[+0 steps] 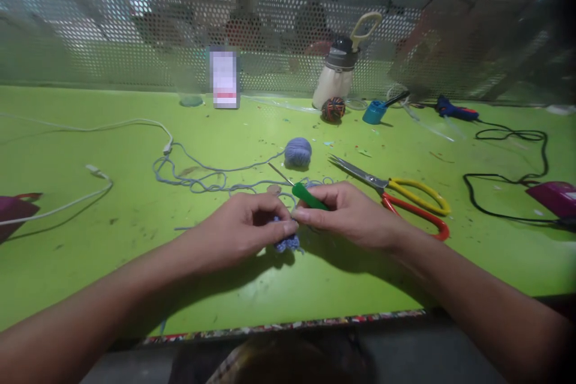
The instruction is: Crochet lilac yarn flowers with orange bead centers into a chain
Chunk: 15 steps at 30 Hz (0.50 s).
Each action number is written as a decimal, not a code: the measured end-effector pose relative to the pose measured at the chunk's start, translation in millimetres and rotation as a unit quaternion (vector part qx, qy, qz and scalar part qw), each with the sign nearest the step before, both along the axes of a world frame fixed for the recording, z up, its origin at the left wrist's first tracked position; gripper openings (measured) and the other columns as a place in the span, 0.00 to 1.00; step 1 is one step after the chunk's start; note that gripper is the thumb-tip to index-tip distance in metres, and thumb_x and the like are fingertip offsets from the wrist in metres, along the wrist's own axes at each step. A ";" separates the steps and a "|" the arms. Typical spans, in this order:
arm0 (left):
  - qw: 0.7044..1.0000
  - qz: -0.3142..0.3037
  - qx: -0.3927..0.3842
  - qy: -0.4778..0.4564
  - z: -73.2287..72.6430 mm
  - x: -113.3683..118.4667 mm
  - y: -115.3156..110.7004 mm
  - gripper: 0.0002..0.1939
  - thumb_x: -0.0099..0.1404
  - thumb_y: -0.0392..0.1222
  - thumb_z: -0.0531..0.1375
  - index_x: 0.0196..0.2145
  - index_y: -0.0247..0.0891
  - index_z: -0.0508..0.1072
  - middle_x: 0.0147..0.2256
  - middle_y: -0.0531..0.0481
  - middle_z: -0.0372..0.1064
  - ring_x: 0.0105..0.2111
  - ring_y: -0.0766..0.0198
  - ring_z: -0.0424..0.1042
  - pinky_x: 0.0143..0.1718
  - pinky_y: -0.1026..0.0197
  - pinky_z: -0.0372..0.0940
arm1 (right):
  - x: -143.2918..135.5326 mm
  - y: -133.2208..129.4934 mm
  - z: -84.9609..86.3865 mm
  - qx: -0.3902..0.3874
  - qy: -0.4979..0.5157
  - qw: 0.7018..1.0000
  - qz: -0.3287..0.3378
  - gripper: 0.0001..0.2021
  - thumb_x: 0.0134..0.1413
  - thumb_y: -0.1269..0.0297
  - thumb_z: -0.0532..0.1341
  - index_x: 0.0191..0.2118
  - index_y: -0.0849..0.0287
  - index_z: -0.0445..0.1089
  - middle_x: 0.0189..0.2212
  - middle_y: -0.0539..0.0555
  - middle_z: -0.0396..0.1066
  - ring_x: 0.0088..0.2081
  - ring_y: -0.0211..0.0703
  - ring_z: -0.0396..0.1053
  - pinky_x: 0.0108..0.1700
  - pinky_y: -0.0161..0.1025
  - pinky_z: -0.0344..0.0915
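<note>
The two hands are close together at the near middle of the green table; whether their fingertips touch I cannot tell. The left hand pinches a small piece of blue crochet between thumb and fingers, its ragged edge hanging below them. The right hand is closed around the green handle of a hook, whose thin metal end points far and left, apart from the crochet. Loose blue yarn loops across the table to the left, and a blue ball sits beyond the hands. Open scissors lie just right, and a bottle stands at the far side
</note>
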<state>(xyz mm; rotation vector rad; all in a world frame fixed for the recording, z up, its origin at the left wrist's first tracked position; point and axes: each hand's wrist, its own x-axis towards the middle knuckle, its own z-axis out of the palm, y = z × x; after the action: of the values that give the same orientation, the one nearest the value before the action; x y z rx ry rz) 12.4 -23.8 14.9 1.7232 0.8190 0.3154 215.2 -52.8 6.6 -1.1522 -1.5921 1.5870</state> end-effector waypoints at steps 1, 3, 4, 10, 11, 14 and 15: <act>1.000 0.001 -0.027 -0.010 -0.5 0.2 0.5 0.10 0.62 0.44 0.58 0.31 0.34 0.72 0.27 0.50 0.67 0.28 0.64 0.65 0.31 0.60 0.60 | 1.0 0.4 -0.1 -0.001 -0.006 1.000 0.014 0.17 0.52 0.52 0.66 0.28 0.62 0.66 0.23 0.45 0.53 0.25 0.33 0.48 0.28 0.36 0.45; 0.999 -0.006 -0.042 -0.012 -2.1 0.0 1.9 0.09 0.61 0.43 0.59 0.29 0.34 0.72 0.27 0.50 0.67 0.28 0.64 0.65 0.32 0.60 0.60 | 3.4 1.6 -0.7 -0.005 -0.016 0.999 0.046 0.16 0.53 0.54 0.66 0.28 0.62 0.66 0.22 0.45 0.52 0.25 0.33 0.47 0.26 0.36 0.43; 0.999 -0.015 -0.034 -0.005 -3.2 -0.4 2.6 0.09 0.61 0.43 0.59 0.29 0.34 0.72 0.26 0.50 0.67 0.27 0.64 0.65 0.31 0.60 0.60 | 4.4 2.2 -1.0 -0.006 -0.016 0.998 0.059 0.15 0.54 0.54 0.65 0.29 0.62 0.66 0.22 0.45 0.53 0.25 0.33 0.48 0.26 0.36 0.44; 0.998 -0.059 -0.006 0.020 -10.4 -3.4 4.8 0.10 0.61 0.44 0.60 0.30 0.33 0.73 0.27 0.50 0.68 0.27 0.64 0.65 0.31 0.60 0.60 | 3.7 3.1 -1.0 -0.024 -0.001 0.996 0.085 0.11 0.59 0.61 0.61 0.32 0.64 0.68 0.23 0.47 0.62 0.21 0.29 0.51 0.22 0.34 0.45; 0.998 -0.059 -0.016 0.017 -10.6 -3.6 5.0 0.10 0.62 0.44 0.60 0.30 0.33 0.73 0.28 0.49 0.69 0.28 0.64 0.65 0.31 0.60 0.61 | 3.1 3.0 -0.8 -0.034 0.002 0.996 0.084 0.11 0.60 0.61 0.60 0.32 0.64 0.68 0.23 0.48 0.64 0.20 0.29 0.51 0.21 0.34 0.45; 0.996 -0.055 -0.071 -0.006 -7.9 -3.9 5.8 0.10 0.63 0.44 0.61 0.31 0.32 0.73 0.29 0.47 0.70 0.30 0.63 0.66 0.34 0.59 0.62 | 3.1 2.9 -1.7 -0.063 0.023 0.996 0.065 0.11 0.59 0.59 0.62 0.31 0.63 0.67 0.22 0.48 0.68 0.17 0.27 0.49 0.19 0.33 0.42; 0.994 -0.050 -0.092 -0.012 -6.2 -4.1 6.2 0.10 0.63 0.43 0.61 0.31 0.32 0.72 0.29 0.48 0.70 0.30 0.64 0.66 0.34 0.59 0.62 | 3.8 3.0 -2.4 -0.067 0.031 0.996 0.054 0.12 0.58 0.59 0.63 0.30 0.63 0.67 0.21 0.48 0.68 0.17 0.27 0.49 0.19 0.33 0.42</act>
<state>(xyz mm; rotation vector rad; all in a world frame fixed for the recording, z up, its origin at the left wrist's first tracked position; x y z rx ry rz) 8.2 -17.6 8.6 1.5794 0.7191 0.1864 219.0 -49.8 4.1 -1.0908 -1.5503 1.8066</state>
